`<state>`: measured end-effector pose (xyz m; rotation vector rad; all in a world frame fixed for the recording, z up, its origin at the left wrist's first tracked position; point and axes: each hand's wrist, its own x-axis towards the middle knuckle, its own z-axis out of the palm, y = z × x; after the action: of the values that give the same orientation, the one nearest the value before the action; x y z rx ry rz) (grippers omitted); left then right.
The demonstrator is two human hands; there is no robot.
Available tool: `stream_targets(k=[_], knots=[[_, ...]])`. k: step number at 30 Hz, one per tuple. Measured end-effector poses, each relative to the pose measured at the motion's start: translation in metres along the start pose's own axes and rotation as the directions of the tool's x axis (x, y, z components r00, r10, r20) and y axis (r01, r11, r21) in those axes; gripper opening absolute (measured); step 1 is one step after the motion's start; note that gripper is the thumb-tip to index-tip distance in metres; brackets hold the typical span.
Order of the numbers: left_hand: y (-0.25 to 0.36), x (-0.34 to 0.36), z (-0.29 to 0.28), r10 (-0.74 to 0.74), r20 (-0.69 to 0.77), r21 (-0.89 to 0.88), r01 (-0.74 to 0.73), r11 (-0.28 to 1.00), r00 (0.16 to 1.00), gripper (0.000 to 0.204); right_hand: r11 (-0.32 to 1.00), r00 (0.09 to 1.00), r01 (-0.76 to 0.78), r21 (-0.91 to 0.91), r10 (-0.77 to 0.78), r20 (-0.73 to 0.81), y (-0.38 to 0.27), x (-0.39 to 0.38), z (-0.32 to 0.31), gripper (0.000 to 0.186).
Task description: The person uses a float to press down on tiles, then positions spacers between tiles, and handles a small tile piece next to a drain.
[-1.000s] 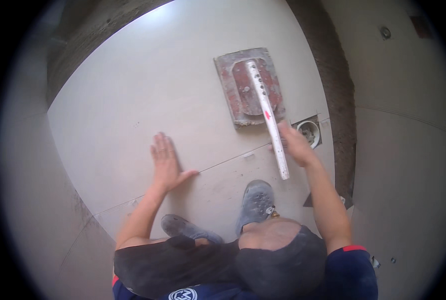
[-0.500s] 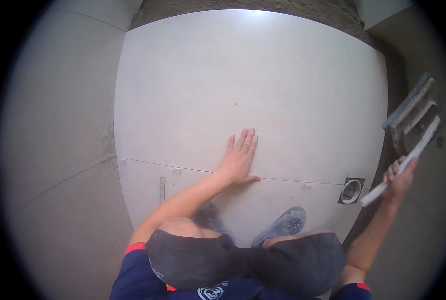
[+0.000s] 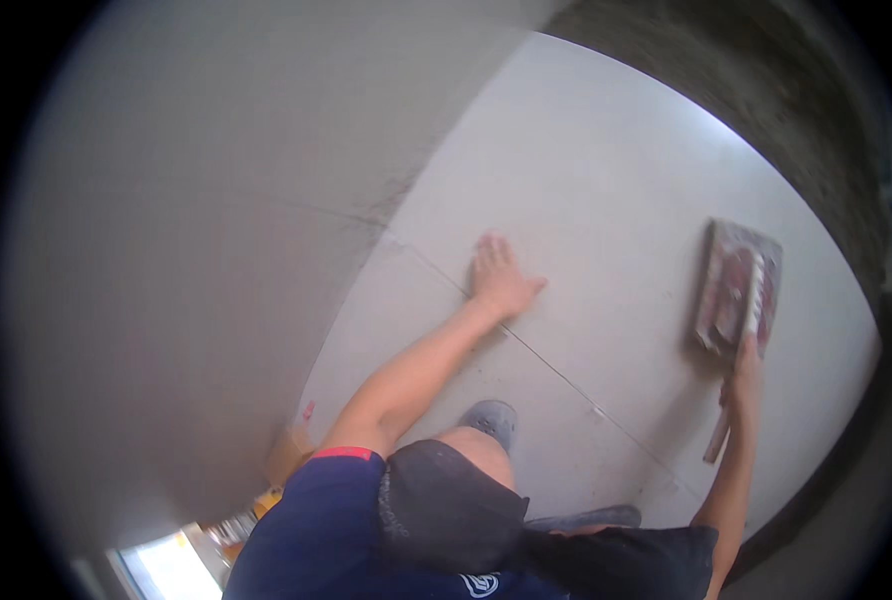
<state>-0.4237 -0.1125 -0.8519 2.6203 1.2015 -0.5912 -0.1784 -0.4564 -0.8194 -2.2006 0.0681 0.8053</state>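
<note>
A large pale floor tile (image 3: 606,190) lies before me, its near edge meeting another pale tile (image 3: 556,450) along a thin dark joint. My left hand (image 3: 506,285) rests on the large tile close to that joint, open, with fingers and thumb spread. In my right hand (image 3: 744,380) is the long whitish handle of a float (image 3: 736,285), with the fingers closed round it. The float has a rectangular, mortar-smeared, reddish-grey head. It is over the right part of the large tile; whether its underside touches the tile I cannot tell.
A small white clip (image 3: 599,411) sticks up from the joint. Tall grey wall tiles (image 3: 216,300) stand at the left. Rough brown mortar (image 3: 726,70) borders the tile at the far side. My shoe (image 3: 491,420) stands on the near tile. Boxes and a bright opening show at lower left.
My view has swung left. The float has come from beyond the tile's right edge to over the tile. My left hand has shifted left along the joint, still spread.
</note>
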Motion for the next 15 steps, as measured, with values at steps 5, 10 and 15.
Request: stream_targets(k=[5,10,15], knots=[[-0.059,-0.035,-0.008,-0.358,0.111,-0.137,0.371,0.919,0.927,0.127,0.996,0.996,-0.075,0.052,0.072,0.062,-0.009,0.007,-0.015,0.061],[-0.091,-0.054,0.057,-0.341,0.028,-0.201,0.339,0.919,0.940,0.130,0.992,0.999,0.031,0.125,-0.034,0.023,-0.013,-0.017,0.008,0.056],[-0.080,-0.029,0.027,-0.287,0.035,-0.194,0.288,0.938,0.957,0.131,0.970,0.970,0.243,0.022,-0.242,-0.022,-0.034,0.002,0.061,0.061]])
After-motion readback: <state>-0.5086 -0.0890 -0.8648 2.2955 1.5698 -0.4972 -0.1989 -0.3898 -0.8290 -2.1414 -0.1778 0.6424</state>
